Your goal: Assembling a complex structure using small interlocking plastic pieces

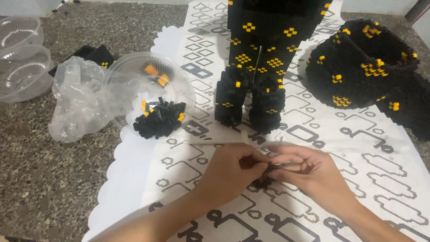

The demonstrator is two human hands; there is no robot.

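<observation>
Left hand (230, 168): fingers pinched shut on small black brick piece (264, 181), near the instruction sheet's (358, 148) front edge.
Right hand (309, 172): pinched closed on the same piece.
Clear bowl (174, 78): loose black bricks, sheet's left edge.

Small black clump of tiny bricks (264, 181) (mostly hidden), pinched between both hands' fingertips, just above the patterned sheet.
</observation>
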